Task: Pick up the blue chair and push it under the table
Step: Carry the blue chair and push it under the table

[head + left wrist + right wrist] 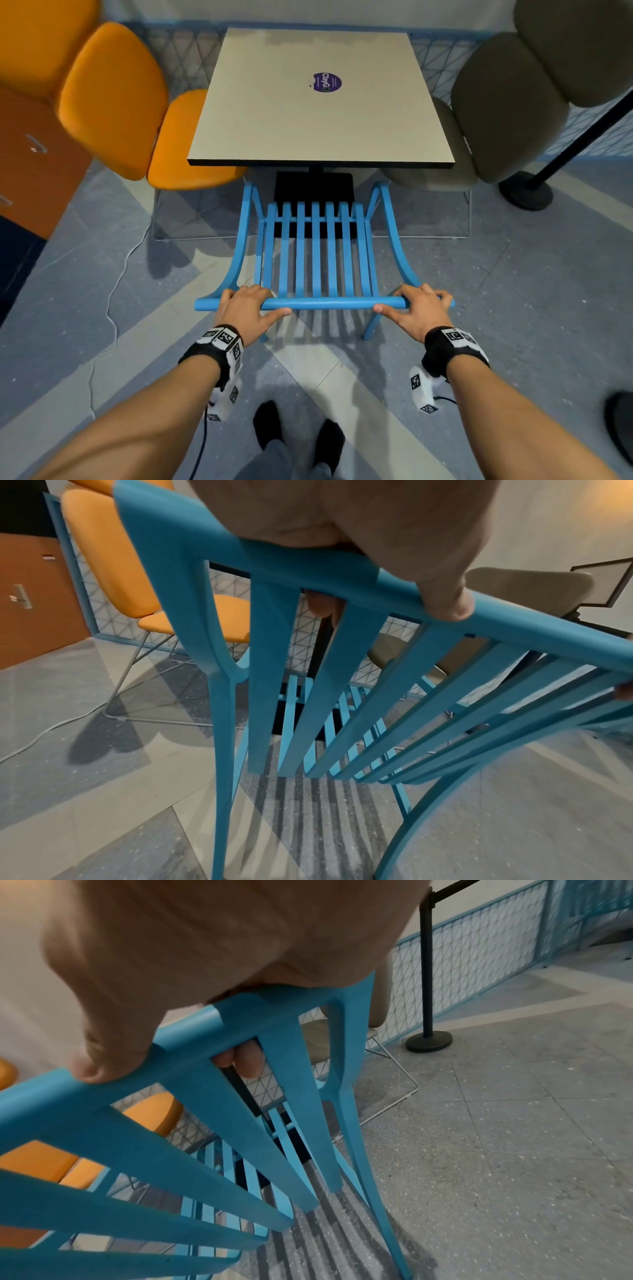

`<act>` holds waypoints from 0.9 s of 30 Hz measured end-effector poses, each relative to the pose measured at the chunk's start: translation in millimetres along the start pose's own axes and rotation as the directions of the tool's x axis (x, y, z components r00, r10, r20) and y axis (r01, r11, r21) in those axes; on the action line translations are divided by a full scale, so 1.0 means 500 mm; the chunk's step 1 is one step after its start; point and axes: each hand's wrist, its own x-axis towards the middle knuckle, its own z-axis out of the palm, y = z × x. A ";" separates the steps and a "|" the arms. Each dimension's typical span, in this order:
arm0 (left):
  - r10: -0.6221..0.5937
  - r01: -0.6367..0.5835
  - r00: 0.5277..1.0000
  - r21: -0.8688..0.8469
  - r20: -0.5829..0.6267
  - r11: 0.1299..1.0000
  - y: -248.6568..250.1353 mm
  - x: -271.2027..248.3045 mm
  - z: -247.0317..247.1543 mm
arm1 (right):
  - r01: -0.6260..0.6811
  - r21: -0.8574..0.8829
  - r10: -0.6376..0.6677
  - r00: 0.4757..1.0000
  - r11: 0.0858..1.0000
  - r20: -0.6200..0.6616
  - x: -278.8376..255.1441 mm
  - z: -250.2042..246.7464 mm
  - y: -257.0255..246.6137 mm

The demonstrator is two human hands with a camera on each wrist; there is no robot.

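A blue slatted chair (317, 253) faces a square beige table (320, 102), its front edge close to the table's near side and above the black pedestal base (313, 186). My left hand (248, 306) grips the left part of the chair's top rail (325, 303), thumb lying along the near side. My right hand (419, 308) grips the right end of the same rail. In the left wrist view, fingers (322, 604) curl behind the rail (514, 626). The right wrist view shows curled fingers (245, 1060) behind the rail (192, 1053) too.
An orange padded chair (144, 113) stands left of the table, a grey padded chair (507, 102) right. A black stanchion base (525, 190) sits at the right, a wooden cabinet (30, 157) at the left. A white cable (113, 294) runs over the floor. Blue mesh fencing (479, 942) backs the table.
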 end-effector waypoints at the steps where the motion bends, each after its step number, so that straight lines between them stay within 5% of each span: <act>1: -0.001 0.001 1.000 0.003 0.008 1.000 -0.004 0.004 -0.002 | -0.004 0.003 0.004 1.000 1.000 0.009 0.003 -0.002 -0.006; 20: 0.018 -0.022 0.996 0.042 0.085 0.999 -0.026 0.044 -0.020 | -0.057 0.075 0.057 0.998 0.996 0.001 0.019 -0.022 -0.039; 27: -0.035 0.026 0.975 0.044 0.218 0.999 -0.019 0.049 -0.043 | -0.077 -0.014 0.079 0.982 0.997 0.172 0.022 -0.052 -0.053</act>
